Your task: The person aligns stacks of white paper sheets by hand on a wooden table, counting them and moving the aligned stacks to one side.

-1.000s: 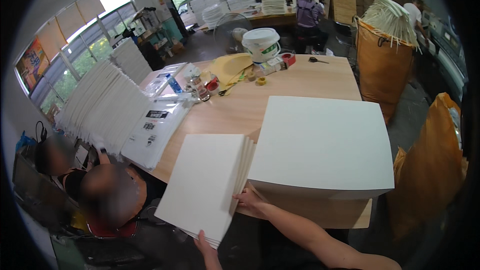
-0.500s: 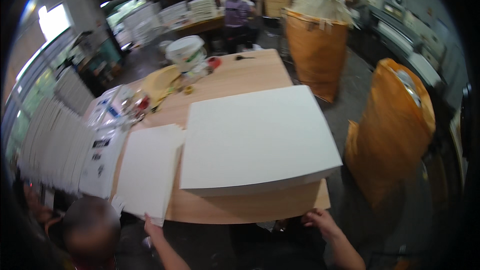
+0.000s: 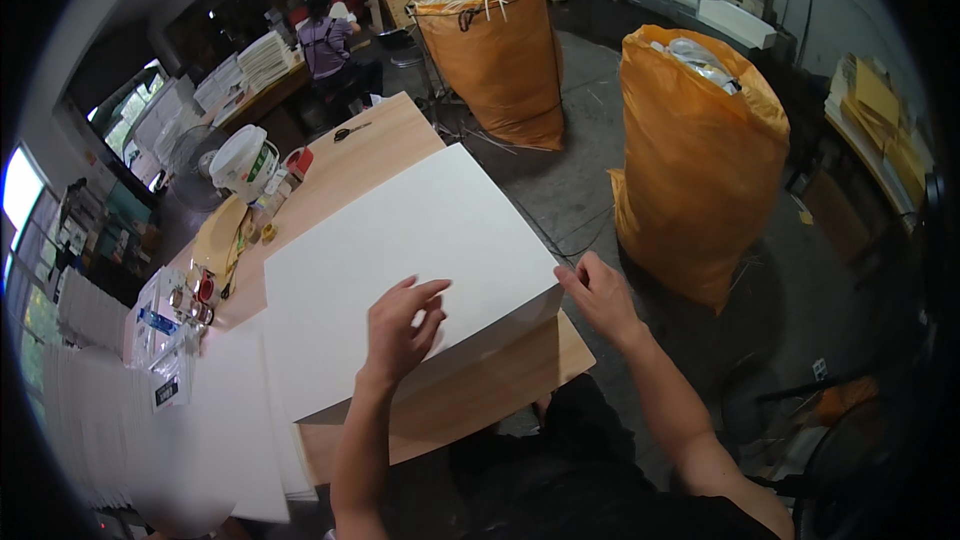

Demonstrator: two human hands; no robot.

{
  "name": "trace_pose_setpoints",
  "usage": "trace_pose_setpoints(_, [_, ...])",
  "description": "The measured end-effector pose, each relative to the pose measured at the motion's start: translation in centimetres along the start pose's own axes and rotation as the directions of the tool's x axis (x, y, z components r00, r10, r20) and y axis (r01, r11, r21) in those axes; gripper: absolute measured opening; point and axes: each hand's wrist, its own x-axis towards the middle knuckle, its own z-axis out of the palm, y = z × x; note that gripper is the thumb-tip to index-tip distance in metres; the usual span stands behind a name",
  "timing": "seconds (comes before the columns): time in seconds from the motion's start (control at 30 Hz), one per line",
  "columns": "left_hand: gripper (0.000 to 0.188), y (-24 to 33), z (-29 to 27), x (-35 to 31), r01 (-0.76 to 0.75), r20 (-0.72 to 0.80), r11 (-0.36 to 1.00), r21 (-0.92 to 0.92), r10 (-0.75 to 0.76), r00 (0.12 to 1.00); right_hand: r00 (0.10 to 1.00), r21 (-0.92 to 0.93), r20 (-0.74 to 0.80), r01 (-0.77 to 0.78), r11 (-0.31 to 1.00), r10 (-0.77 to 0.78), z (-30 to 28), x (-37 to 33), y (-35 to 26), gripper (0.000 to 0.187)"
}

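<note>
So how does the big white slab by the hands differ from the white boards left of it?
The big white slab shows a deep, even front face, while the white boards show staggered edges along their right side. The right hand is at the slab's near right corner; neither hand is on the boards. Bare table shows in front of the slab, whereas the boards reach the table's near edge. Both look white and flat-topped.
</note>
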Motion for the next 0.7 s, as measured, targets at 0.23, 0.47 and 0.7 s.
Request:
trace_pose_setpoints(0.23, [0.014, -1.5, 3.2, -1.4, 0.284, 0.064, 0.922, -0.262, -0.277, 0.959, 0.967, -0.141, 0.257, 0.037, 0.989, 0.001, -2.1, 3.5, -3.4, 0.051])
trace_pose_setpoints(0.47, [0.03, -1.1, 2.8, -0.6, 0.079, 0.016, 0.975, -0.209, -0.077, 0.997, 0.998, 0.479, -0.064, 0.052, 0.876, -0.025, 3.7, 4.2, -6.5, 0.034])
trace_pose_setpoints(0.7, [0.055, -1.3, 2.4, -1.0, 0.169, 0.1, 0.937, -0.304, -0.145, 0.984, 0.953, 0.834, 0.296, -0.294, 0.466, 0.072, 2.2, 5.3, -6.5, 0.03])
